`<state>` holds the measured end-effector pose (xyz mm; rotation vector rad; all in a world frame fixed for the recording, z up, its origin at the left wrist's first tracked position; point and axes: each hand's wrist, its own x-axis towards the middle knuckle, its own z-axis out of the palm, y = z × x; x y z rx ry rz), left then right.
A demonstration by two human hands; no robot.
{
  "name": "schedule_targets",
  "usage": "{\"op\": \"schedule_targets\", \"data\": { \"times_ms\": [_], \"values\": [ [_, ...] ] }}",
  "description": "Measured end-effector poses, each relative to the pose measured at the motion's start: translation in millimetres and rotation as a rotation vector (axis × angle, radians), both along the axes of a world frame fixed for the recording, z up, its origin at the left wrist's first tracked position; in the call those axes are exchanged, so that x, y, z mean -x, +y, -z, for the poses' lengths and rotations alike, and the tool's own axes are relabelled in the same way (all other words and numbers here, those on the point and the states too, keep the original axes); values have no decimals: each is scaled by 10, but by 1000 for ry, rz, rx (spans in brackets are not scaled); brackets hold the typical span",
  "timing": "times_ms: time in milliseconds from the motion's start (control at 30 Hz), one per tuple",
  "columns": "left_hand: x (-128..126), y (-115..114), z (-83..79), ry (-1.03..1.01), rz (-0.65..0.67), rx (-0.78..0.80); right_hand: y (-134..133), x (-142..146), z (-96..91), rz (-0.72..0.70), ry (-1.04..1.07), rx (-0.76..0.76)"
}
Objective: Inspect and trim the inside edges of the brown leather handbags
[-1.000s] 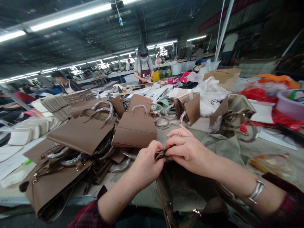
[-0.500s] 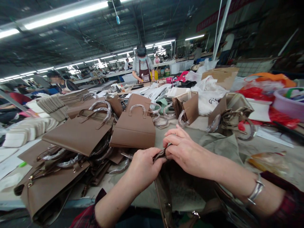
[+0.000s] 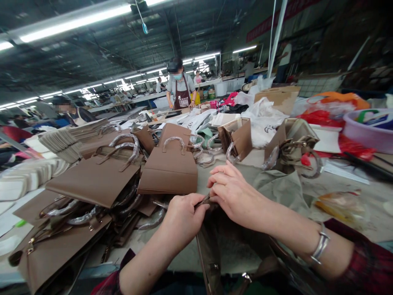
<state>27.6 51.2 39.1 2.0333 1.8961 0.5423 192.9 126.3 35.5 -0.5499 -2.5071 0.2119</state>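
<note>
Low in the middle of the head view hangs a brown handbag [image 3: 211, 254], its dark edge pinched by both my hands. My left hand [image 3: 186, 215] grips that edge between thumb and fingers. Beside it, my right hand [image 3: 235, 194] has its fingers bent down onto the same edge, almost touching the left thumb. A metal clasp shows lower on the bag; much of its body lies in shadow under my right forearm. Just beyond my hands stands another brown handbag [image 3: 170, 170] with a plastic-wrapped handle.
More brown handbags [image 3: 95, 176] are heaped at the left, near stacked pale panels [image 3: 27, 176]. An upright bag [image 3: 236, 139], an open bag [image 3: 285, 143] and a purple basin [image 3: 365, 131] stand to the right. A co-worker in an apron [image 3: 181, 94] works across the table.
The whole scene has shifted slightly left in view as the head turned. Both my hands keep their pinch on the handbag's edge, now a little closer together.
</note>
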Motion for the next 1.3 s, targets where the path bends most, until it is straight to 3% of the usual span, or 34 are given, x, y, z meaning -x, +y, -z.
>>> {"op": "schedule_targets", "data": {
  "times_ms": [433, 767, 1067, 1300],
  "values": [
    [-12, 38, 28, 78, -5, -56, 21, -15, 44, 114, 88, 47],
    [-29, 47, 12, 29, -61, -10, 166, -186, 61, 13, 59, 14],
    [46, 55, -9, -25, 88, -6, 120, -184, 7, 14, 38, -1],
    [38, 64, -3, 28, 76, 1, 115, -186, 8, -29, 59, 2]
  ]
}}
